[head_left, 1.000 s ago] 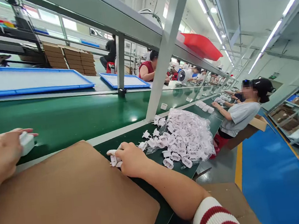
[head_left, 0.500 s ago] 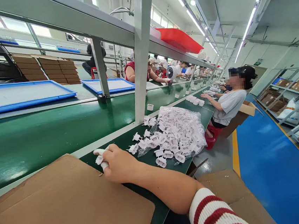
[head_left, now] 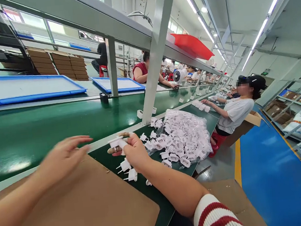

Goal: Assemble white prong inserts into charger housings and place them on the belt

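My right hand (head_left: 134, 152) is raised a little above the green bench and pinches a small white plug part (head_left: 117, 143). Two white plug parts (head_left: 128, 169) lie on the bench just below it. My left hand (head_left: 64, 158) hovers over the brown cardboard sheet (head_left: 82, 208), fingers stretched out toward the right hand and blurred by motion, with nothing in it. A clear bag heaped with several white plug parts (head_left: 186, 136) lies to the right, with loose ones spilling from it.
A green conveyor belt (head_left: 35, 131) runs past the bench, carrying small white pieces (head_left: 140, 114). A grey frame post (head_left: 155, 55) stands ahead. Blue trays (head_left: 25, 87) sit beyond. A seated co-worker (head_left: 235, 110) works at right; others sit further along. Cardboard box (head_left: 235, 193) below.
My right hand has lifted off the bench with one plug part, leaving two behind. My left hand has come back into view from the left, reaching toward the right hand.
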`<state>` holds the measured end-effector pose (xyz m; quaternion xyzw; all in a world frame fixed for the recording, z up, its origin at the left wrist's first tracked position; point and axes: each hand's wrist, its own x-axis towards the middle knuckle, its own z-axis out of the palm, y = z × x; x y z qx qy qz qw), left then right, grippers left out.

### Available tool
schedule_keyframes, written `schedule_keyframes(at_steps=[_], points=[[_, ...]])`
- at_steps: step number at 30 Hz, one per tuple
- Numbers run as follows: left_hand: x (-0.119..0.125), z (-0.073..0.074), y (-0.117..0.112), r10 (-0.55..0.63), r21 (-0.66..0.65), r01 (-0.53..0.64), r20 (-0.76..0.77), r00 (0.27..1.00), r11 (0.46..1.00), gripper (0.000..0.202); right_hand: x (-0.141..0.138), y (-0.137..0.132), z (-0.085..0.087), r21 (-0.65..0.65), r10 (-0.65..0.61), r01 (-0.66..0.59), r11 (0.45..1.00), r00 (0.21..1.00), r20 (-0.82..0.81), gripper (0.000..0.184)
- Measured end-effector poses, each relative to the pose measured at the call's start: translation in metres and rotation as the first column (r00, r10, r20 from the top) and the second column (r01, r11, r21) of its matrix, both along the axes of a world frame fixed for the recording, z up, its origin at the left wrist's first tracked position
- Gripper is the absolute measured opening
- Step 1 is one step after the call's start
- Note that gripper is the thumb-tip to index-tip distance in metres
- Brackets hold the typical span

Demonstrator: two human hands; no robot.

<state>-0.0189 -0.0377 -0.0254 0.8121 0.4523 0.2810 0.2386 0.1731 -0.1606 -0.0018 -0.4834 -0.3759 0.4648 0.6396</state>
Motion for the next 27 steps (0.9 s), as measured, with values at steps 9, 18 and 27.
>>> schedule_keyframes(at_steps=[9, 18, 27], points=[[0.026, 0.002, -0.053, -0.566, -0.496, 0.535, 0.102, 0.818, 0.684, 0.087, -0.001, -0.005, 0.001, 0.052, -0.107, 0.113, 0.992, 0.989, -0.106, 0.06], [0.027, -0.001, -0.03, 0.128, -0.615, 0.211, 0.46, 0.879, 0.76, 0.071, -0.004, -0.008, 0.001, 0.027, -0.065, 0.065, 0.998, 0.998, 0.0, 0.058], [0.024, 0.019, -0.039, 0.171, -0.687, 0.214, 0.446, 0.879, 0.694, 0.07, -0.011, -0.011, 0.001, -0.095, 0.095, -0.092, 0.991, 0.995, 0.034, 0.084]])
